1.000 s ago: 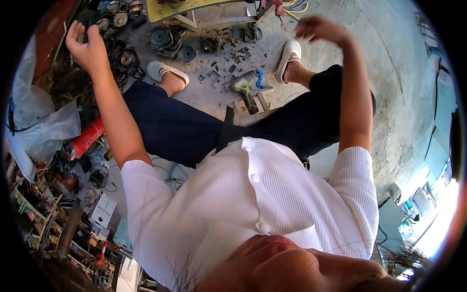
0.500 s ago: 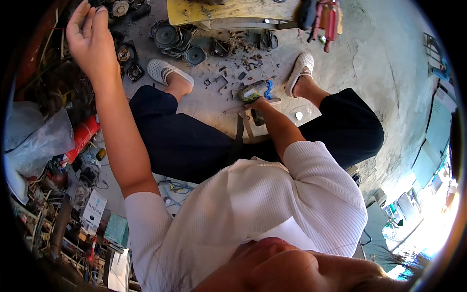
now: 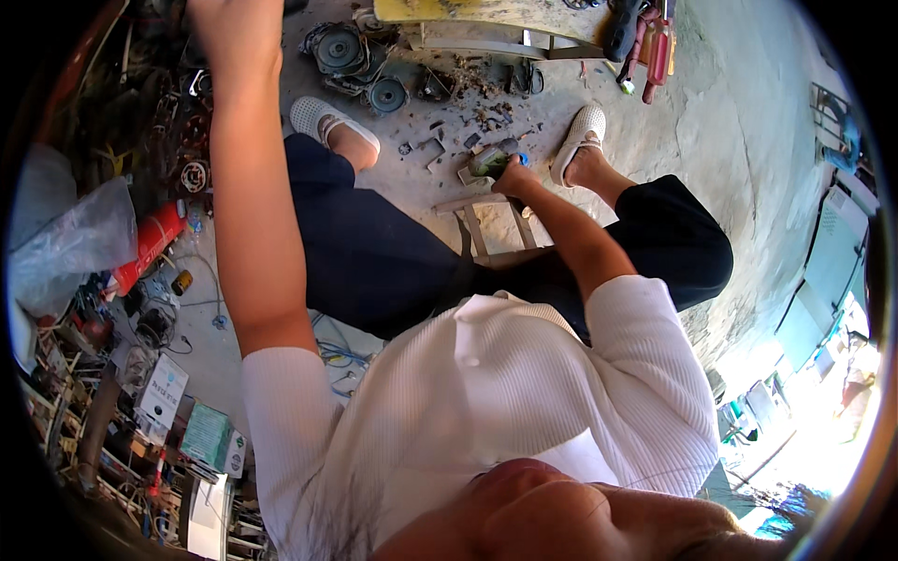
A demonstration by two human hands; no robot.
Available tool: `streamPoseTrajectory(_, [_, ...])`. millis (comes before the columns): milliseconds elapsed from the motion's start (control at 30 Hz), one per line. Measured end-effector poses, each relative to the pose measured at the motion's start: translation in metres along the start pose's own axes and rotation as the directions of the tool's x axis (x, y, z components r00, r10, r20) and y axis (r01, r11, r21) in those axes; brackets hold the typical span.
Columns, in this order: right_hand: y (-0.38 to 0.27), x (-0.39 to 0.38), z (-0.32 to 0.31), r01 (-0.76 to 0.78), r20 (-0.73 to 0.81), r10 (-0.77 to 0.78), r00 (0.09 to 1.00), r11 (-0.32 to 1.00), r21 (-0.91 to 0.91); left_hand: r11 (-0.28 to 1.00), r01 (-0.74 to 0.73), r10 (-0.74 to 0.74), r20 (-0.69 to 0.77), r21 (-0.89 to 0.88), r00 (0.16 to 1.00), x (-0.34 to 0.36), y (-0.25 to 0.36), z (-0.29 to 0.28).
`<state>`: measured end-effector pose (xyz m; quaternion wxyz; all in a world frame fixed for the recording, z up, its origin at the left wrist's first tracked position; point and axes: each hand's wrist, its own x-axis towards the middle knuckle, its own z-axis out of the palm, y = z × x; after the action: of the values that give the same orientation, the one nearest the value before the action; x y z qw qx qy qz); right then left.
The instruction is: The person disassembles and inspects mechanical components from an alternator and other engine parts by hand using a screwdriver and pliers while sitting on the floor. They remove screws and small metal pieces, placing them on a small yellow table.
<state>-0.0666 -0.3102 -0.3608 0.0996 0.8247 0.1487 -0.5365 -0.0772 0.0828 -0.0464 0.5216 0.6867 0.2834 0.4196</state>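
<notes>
Noting left to right. Left hand [image 3: 238, 26] is stretched forward, fingers out of sight; cannot tell its grip. Green drill [image 3: 488, 163] is between the pale clogs [image 3: 307, 114], right hand [image 3: 514, 176] wrapped round its rear, probably for a secure hold. Red-handled tools [image 3: 659, 58] overhang the bench [image 3: 486, 10] at its right end, perhaps for easy reach. Count: one red cylinder [image 3: 152, 245], two clogs, two round dark parts [image 3: 340, 47], one drill.

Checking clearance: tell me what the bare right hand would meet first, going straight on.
Beyond the green-and-black power drill it grips, the right hand would likely meet a small, flat black fragment on the grey concrete floor, though depth is unclear.
</notes>
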Motion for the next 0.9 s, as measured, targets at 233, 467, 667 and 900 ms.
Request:
streamPoseTrajectory(233, [0.023,-0.046,-0.042,0.378,0.253,-0.398,0.882,0.917,0.125,1.0,-0.027,0.026,-0.033,-0.012,0.999,0.006,-0.004,-0.002])
streamPoseTrajectory(467, [0.018,-0.061,-0.015,0.46,0.232,-0.404,0.885,0.838,-0.293,0.997,0.031,-0.033,-0.031,-0.065,0.999,0.015,-0.004,0.001])
streamPoseTrajectory(667, [-0.018,-0.053,-0.011,0.42,0.195,-0.374,0.907,0.849,-0.322,0.992,0.065,-0.069,-0.031,-0.103,0.997,0.019,-0.004,0.0])
streamPoseTrajectory(900, [-0.076,-0.061,-0.027,0.516,-0.006,-0.516,0.856,0.856,0.016,0.988,0.085,-0.088,-0.02,-0.129,0.996,0.013,0.01,0.005])
